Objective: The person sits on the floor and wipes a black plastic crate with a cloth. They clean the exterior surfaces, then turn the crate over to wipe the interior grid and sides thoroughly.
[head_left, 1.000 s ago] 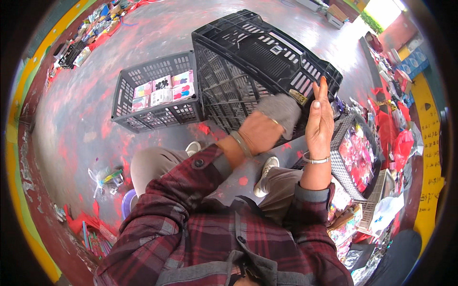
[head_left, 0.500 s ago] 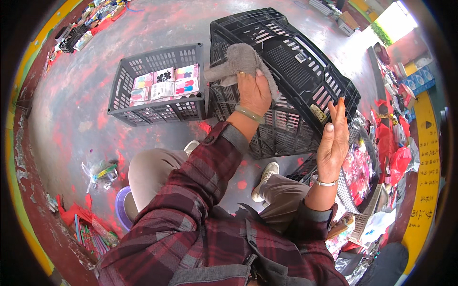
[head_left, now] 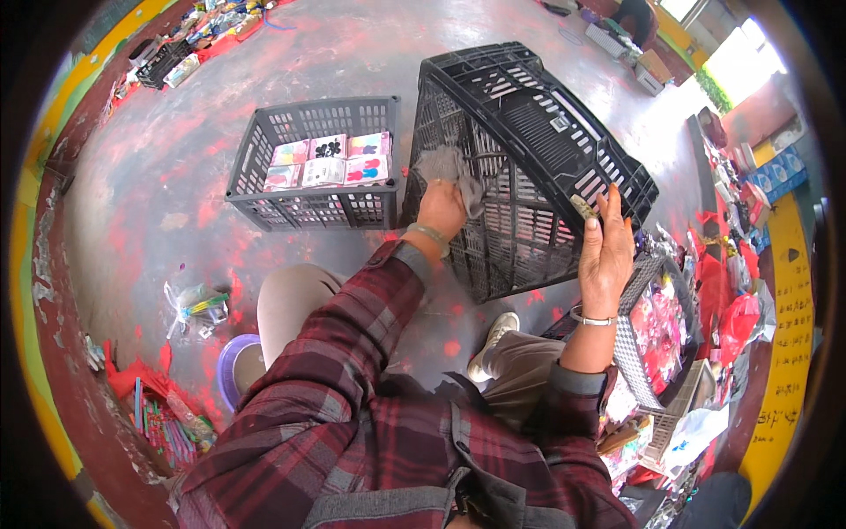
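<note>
A black plastic crate (head_left: 520, 220) stands tilted on the floor in front of me, its slatted sides and ribbed bottom showing. My left hand (head_left: 441, 210) is closed on a grey-brown cloth (head_left: 443, 164), bunched against the crate's left side. At the crate's near right corner, my right hand (head_left: 606, 256) holds the edge, with its thumb and fingers pointing upward. A pale label is stuck on the crate beside that thumb. Left of the tilted crate sits a dark grey slatted crate (head_left: 308, 210) with several colourful flat packets (head_left: 324, 170) in it.
A purple basin (head_left: 231, 370) stands by my left knee, near a clear plastic bag (head_left: 196, 306). To my right is a dark basket (head_left: 639, 353) of pink and red packets, with more goods along the wall. Pencil-like sticks (head_left: 167, 432) lie at the lower left.
The cloth and my left hand have moved down and left along the crate's side. The crate has tipped slightly toward me, and my right hand stays at its corner.
</note>
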Motion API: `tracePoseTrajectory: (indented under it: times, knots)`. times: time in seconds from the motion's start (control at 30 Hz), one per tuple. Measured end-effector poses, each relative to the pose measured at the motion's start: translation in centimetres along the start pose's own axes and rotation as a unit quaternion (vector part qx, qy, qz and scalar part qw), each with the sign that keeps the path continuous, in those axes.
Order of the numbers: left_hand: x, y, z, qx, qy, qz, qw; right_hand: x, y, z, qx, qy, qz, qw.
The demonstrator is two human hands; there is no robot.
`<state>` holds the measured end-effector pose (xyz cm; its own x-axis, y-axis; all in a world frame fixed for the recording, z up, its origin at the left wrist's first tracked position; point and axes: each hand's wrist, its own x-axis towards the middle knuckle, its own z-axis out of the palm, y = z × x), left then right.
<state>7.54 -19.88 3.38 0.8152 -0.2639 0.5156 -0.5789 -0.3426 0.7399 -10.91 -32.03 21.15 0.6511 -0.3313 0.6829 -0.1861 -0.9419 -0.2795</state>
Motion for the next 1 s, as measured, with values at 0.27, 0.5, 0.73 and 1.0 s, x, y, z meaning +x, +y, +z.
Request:
tracePoseTrajectory:
  times: [0.27, 0.5, 0.73, 1.0]
  knots:
    - [4.6, 2.4, -0.8, -0.046, 0.024, 0.048, 0.998, 0.1, 0.1, -0.1, -0.029, -0.007, -0.023, 0.999]
    - [3.5, 0.6, -0.5, 0.232, -0.29, 0.104, 0.923, 0.0, -0.3, 0.0, -0.07, -0.019, -0.024, 0.997]
    - [2.2, -3.1, -1.3, -0.047, -0.004, 0.099, 0.994, 0.3, -0.2, 0.0, -0.072, -0.019, -0.029, 0.997]
    - [8.9, 1.9, -2.1, -0.085, 0.062, 0.053, 0.993, 0.2, -0.3, 0.2, -0.085, -0.022, -0.036, 0.996]
